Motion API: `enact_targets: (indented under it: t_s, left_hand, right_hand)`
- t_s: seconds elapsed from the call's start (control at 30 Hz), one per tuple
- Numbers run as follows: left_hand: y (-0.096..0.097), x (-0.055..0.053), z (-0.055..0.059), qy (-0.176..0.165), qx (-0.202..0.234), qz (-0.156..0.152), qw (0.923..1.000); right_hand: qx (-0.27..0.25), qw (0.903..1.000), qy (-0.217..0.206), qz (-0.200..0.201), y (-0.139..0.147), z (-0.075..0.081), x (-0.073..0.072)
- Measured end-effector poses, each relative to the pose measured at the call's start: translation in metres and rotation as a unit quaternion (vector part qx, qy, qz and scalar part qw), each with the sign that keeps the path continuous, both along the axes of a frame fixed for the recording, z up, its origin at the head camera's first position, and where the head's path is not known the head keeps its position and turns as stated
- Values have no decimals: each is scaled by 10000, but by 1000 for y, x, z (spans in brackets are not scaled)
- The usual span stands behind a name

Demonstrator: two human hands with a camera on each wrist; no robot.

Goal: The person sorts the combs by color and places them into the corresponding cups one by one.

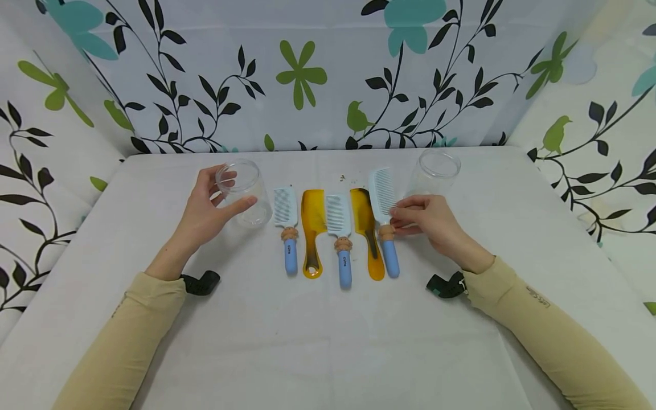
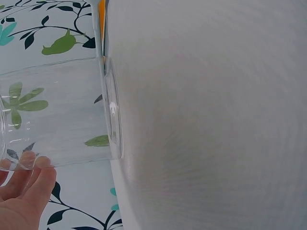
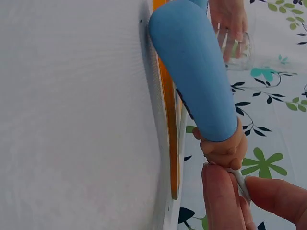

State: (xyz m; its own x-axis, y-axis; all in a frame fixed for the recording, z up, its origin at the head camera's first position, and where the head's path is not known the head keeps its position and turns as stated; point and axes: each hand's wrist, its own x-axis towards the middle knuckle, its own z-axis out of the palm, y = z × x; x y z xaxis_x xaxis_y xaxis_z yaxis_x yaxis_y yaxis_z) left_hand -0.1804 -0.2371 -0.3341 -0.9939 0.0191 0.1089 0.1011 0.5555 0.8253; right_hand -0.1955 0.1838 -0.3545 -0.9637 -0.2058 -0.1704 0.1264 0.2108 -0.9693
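Note:
My left hand holds a clear jar near its rim, thumb on the near side and fingers behind it. In the left wrist view, fingertips touch the wall of this jar. My right hand pinches a light blue comb at the neck, by its brown bear-shaped collar. The handle of this comb is raised above the table in the right wrist view. Left of it lies an amber comb with a dark streak.
Another light blue comb, an amber comb and a third light blue comb lie in the row on the white table. A second clear jar stands behind my right hand. A patterned curtain hangs behind.

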Motion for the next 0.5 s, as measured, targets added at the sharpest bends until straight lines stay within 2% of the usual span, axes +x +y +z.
enact_targets:
  t_s: [0.23, 0.5]
  left_hand:
    - [1, 0, 1, -30, 2, 3, 10000]
    - [1, 0, 0, -23, -9, 21, 10000]
  right_hand:
    - [-124, 9997, 220, 45, 1, 4, 0]
    - [-513, 9981, 328, 102, 0, 8, 2]
